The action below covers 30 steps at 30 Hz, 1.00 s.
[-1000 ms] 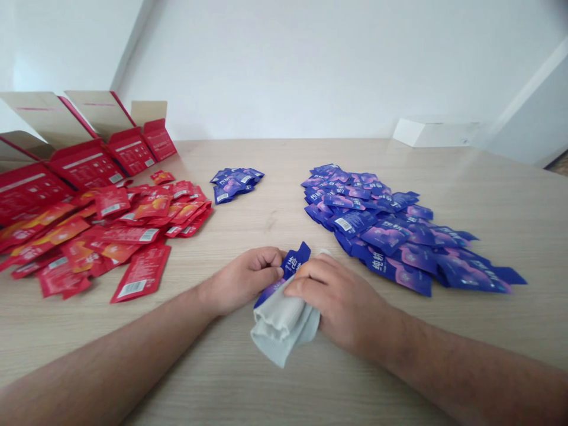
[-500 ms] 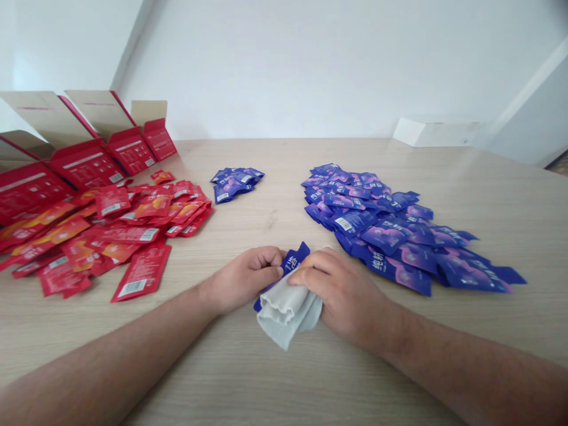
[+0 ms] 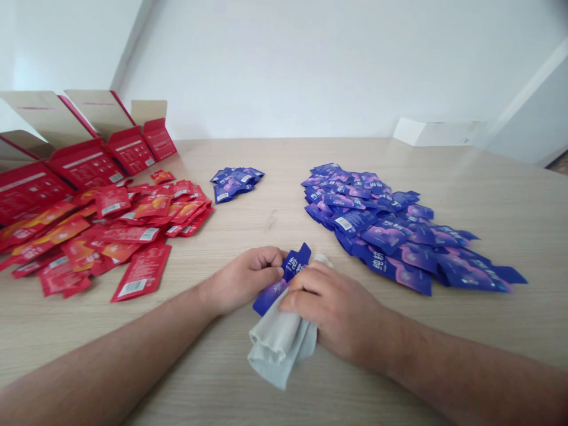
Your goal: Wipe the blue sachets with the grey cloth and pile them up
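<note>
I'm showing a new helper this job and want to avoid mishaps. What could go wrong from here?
The blue sachet is pinched by the left hand while the right hand presses the grey cloth against it, so it might slip free. If dropped, it could land among the loose blue sachets close by and get mixed up with them.

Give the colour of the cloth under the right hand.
The cloth is pale grey, best seen in the head view.

Bare tabletop point(image 3: 266, 228) between red sachets point(image 3: 133, 234), blue sachets point(image 3: 384, 236).
</note>
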Each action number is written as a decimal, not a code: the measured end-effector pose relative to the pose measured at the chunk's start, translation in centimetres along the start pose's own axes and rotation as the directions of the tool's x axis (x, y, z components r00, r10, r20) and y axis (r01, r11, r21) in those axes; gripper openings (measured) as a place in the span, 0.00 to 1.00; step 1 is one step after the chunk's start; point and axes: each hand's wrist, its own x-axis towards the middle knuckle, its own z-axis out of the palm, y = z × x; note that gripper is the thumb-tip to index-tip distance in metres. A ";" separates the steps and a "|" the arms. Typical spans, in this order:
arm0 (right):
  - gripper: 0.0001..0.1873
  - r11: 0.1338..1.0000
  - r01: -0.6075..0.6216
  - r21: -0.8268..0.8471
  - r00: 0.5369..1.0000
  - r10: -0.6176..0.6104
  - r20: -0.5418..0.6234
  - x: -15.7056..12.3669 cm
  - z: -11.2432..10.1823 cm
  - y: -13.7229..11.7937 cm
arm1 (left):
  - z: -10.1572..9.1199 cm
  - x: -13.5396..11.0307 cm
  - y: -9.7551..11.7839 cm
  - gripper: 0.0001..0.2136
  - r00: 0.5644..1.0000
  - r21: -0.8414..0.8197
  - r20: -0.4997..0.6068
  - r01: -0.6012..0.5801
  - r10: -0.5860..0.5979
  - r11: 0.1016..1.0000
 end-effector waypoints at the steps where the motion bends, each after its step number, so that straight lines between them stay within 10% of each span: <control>1: 0.10 1.000 -0.002 0.000 1.000 0.002 -0.004 0.0 0.0 0.0 | 0.0 0.0 0.0 0.10 1.000 -0.001 -0.002 -0.001 0.001 1.000; 30: 0.10 0.999 -0.051 -0.011 0.996 0.050 -0.075 0.1 -0.1 0.4 | 0.2 -0.1 0.1 0.11 1.000 -0.003 -0.014 0.027 -0.027 1.000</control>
